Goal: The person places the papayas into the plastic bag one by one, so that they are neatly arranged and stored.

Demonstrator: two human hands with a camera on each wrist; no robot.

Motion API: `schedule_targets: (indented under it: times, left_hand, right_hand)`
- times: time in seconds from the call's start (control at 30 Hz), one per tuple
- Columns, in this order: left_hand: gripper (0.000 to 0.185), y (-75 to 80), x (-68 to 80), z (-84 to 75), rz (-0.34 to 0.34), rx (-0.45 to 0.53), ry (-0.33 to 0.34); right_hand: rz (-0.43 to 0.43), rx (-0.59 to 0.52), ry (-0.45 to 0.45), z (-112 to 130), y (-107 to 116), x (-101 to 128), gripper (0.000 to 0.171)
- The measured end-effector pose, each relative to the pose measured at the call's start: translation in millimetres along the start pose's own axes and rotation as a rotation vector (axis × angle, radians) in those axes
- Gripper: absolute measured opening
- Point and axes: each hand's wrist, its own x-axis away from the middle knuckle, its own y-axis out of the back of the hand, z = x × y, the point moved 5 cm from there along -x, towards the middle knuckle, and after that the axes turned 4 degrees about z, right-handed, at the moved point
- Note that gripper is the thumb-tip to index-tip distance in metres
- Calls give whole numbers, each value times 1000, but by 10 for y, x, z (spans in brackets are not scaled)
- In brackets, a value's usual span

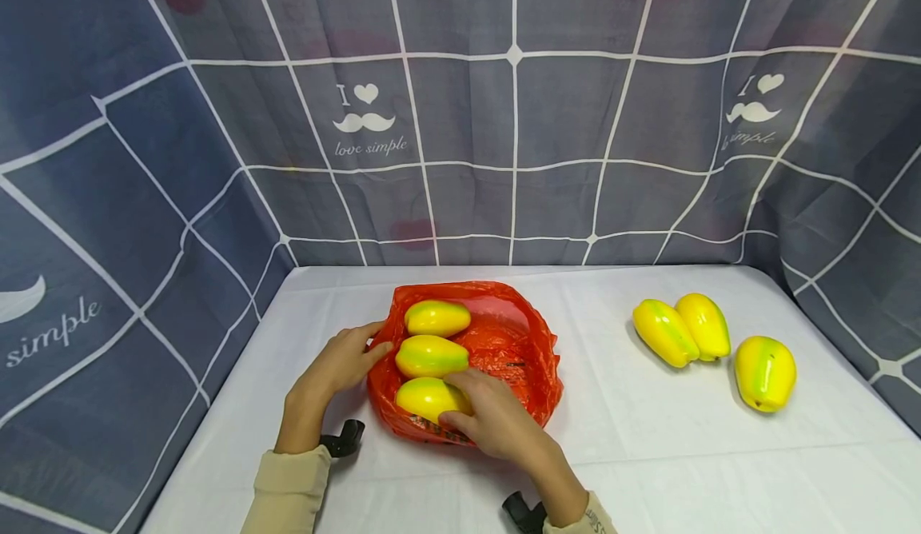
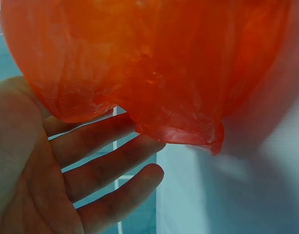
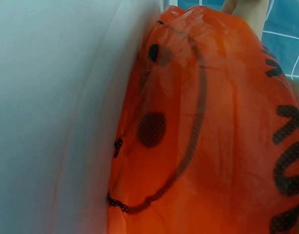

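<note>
Left hand (image 1: 341, 362): fingers extended, touching left side of red bag (image 1: 507, 358) on white table (image 1: 647, 454). Right hand (image 1: 500, 420): thumb and fingers grasping right end of near yellow fruit (image 1: 423, 398), inside bag. Two more fruits (image 1: 432, 356) lined up beyond it. Three others (image 1: 765, 374) well right.

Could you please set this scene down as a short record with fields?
Container: red plastic bag, mouth open wide
Inside it: three yellow-green fruits, in a row
Outside it: a touching pair of fruits and a single fruit, to its right
Left hand: at the bag's left side, fingers fairly straight
Right hand: thumb and fingers around the right end of the nearest bagged fruit
Surface: white cloth
Backdrop: grey curtain with white grid lines
</note>
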Motion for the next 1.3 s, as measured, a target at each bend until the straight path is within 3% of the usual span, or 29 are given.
schedule_targets:
  times: [0.37, 1.3]
  left_hand:
    - [52, 13, 5, -8, 2, 6, 2]
    - [52, 20, 7, -1, 16, 15, 24]
  right_hand:
    - [-16, -49, -28, -19, 41, 19, 46]
    - [51, 0, -1, -10, -3, 18, 45]
